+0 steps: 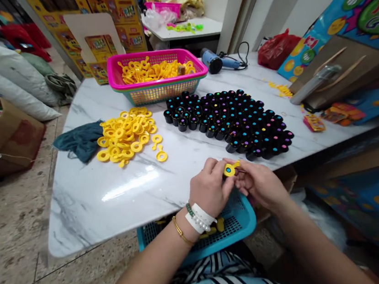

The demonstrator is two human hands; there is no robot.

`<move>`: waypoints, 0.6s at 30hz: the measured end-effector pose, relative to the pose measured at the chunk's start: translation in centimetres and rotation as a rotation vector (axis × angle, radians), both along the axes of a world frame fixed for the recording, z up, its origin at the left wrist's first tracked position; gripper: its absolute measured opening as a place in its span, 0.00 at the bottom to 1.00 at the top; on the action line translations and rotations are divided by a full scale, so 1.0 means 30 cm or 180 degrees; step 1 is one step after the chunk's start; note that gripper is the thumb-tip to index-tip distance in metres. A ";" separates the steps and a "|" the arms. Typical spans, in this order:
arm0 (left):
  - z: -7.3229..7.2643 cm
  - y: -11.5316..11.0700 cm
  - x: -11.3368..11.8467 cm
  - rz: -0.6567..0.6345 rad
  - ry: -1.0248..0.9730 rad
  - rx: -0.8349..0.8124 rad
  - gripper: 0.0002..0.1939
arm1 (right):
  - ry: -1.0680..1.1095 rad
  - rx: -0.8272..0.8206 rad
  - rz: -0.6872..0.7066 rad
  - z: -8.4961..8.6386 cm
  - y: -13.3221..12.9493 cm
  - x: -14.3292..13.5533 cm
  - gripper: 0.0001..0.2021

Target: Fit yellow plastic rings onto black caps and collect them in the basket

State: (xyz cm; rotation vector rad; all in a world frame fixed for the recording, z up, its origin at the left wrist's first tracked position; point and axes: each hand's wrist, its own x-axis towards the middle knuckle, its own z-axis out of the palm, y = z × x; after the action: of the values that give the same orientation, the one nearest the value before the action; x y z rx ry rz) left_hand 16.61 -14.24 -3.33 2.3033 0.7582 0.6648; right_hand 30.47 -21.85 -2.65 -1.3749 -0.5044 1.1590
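One yellow ring [229, 170] — (two hands [211, 187])

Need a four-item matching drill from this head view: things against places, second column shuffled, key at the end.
Things
1. Yellow ring piece with blue centre
2. Pink-rimmed basket
3. Blue basket
4. Dark cloth

Places
A. Left of the loose yellow pile
B. Between left hand and right hand
C. Toward the back of the table
D. Below the table's near edge

Pairs: 1-B, 2-C, 3-D, 4-A
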 end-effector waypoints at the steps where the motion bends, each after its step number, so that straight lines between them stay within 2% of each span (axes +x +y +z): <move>1: 0.000 0.005 0.001 -0.0052 -0.0032 -0.0037 0.17 | 0.0254 0.0020 0.0053 0.006 -0.002 0.018 0.18; 3: -0.002 0.014 0.001 -0.0139 -0.0085 -0.0128 0.17 | 0.0515 -0.0022 0.0195 0.015 0.000 0.055 0.17; 6: -0.004 0.021 0.000 -0.0176 -0.0057 -0.0215 0.17 | 0.0423 -0.0229 0.0551 0.028 0.013 0.086 0.18; 10: 0.018 0.026 0.002 -0.0201 0.0119 -0.0261 0.18 | -0.0271 -0.0543 0.1179 0.065 0.050 0.069 0.19; 13: 0.034 0.035 0.007 -0.0128 0.0360 -0.0142 0.17 | -0.0697 -0.0572 0.1340 0.087 0.075 0.051 0.17; 18: 0.007 0.028 0.000 -0.0144 0.0609 0.0045 0.18 | -0.0629 -0.0536 0.1584 0.061 0.053 0.061 0.19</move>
State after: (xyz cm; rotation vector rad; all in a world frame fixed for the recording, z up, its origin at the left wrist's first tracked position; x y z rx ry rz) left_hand 16.62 -13.39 -3.13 2.4136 0.7870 0.4348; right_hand 32.30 -20.27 -0.83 -1.5673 -0.9466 1.4966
